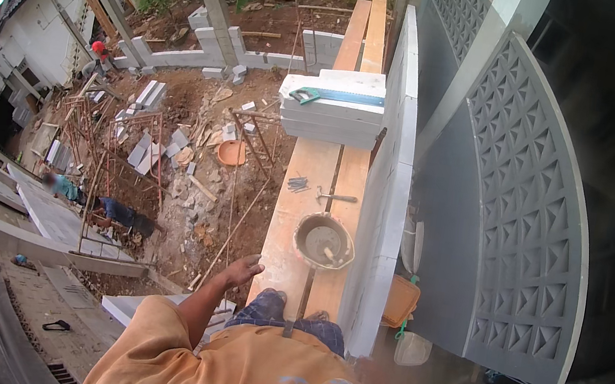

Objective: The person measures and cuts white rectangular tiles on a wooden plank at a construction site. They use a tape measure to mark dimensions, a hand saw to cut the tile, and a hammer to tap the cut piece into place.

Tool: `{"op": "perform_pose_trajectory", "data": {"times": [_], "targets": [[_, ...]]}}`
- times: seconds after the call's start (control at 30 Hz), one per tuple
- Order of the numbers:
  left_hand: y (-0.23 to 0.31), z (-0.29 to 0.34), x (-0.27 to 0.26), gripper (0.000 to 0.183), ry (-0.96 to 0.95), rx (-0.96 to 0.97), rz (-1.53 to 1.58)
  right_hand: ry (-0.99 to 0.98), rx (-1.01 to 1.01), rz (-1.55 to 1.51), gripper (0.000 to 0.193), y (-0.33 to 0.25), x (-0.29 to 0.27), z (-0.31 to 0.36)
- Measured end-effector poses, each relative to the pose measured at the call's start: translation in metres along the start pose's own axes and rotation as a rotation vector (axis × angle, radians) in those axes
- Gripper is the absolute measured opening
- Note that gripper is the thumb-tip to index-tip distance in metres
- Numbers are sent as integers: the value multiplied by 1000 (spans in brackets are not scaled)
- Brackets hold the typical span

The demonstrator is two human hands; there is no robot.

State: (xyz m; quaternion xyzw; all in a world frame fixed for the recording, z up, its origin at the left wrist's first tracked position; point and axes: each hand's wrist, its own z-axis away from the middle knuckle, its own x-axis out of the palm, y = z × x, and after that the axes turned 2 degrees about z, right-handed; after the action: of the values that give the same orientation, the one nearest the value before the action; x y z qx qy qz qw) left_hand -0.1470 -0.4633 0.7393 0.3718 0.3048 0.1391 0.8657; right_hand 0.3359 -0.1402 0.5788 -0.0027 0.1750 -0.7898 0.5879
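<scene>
My left hand (242, 270) hangs in the air beside the left edge of the wooden planks (293, 226). Its fingers are loosely bent and apart, and nothing shows in them. My right hand does not show. Ahead of my feet, a round bucket (304, 257) sits on the planks with grey mortar (321, 235) and a light-coloured handle (329, 255) in it. Beyond it lie a claw hammer (337, 196) and a small pile of nails or pegs (298, 184). Farther off, a handsaw (306, 96) with a green handle rests on stacked white blocks (329, 124).
A white block wall (390, 180) runs along the planks' right side, with a grey patterned panel (535, 210) beyond. Down left are rubble, an orange basin (231, 153) and scaffold frames (255, 140). One person wears a red helmet (99, 47); another wears a teal shirt (71, 191).
</scene>
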Motion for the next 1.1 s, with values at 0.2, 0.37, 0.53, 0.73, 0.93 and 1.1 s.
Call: {"op": "perform_pose_trajectory", "data": {"times": [0.2,0.37,0.53,0.73,0.93,1.1], "targets": [[-41,67,-22,59,218,-170,217,303,-111,-13,38,-102,-101,50],[-151,115,1,39,91,-496,88,236,-285,-48,40,-194,-127,-4],[-157,100,22,43,210,-647,274,230,-422,183,41,-270,-91,-30],[-88,0,-10,47,148,-417,298,51,-496,474,44,-317,-83,-70],[5,-88,-105,60,288,-106,206,41,-335,198,41,-390,-99,-68],[10,-125,-120,57,277,-207,465,127,-441,275,42,-429,-103,-71]]}}
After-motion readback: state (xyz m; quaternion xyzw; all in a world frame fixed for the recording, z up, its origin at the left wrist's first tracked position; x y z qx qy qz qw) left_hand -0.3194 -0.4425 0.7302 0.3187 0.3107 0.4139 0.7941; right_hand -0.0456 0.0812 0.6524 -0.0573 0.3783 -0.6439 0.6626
